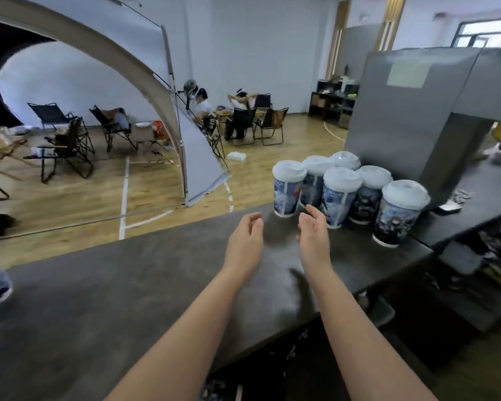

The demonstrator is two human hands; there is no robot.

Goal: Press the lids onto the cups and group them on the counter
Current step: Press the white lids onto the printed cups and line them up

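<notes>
my left hand [245,241]: fingers loosely curled, holding nothing, above the table [128,285] | my right hand [313,235]: fingers relaxed and apart, empty, just short of the cups | six lidded cups [342,195]: upright, bunched at the table's far right beside a grey box [411,125]

1. Matt, dark grey, faintly mottled like stone: the counter [128,285].
2. Printed, paper-like sleeves with a slight sheen: the cups [337,198].
3. White, smooth, plastic-looking: the lids [342,179].
4. Flat grey, matt, board-like: the box [417,111] behind the cups.
5. Glossy, warm wood planks with white painted lines: the floor [156,186].
6. Pale grey cloth, smooth and taut: the tent [197,157].
</notes>
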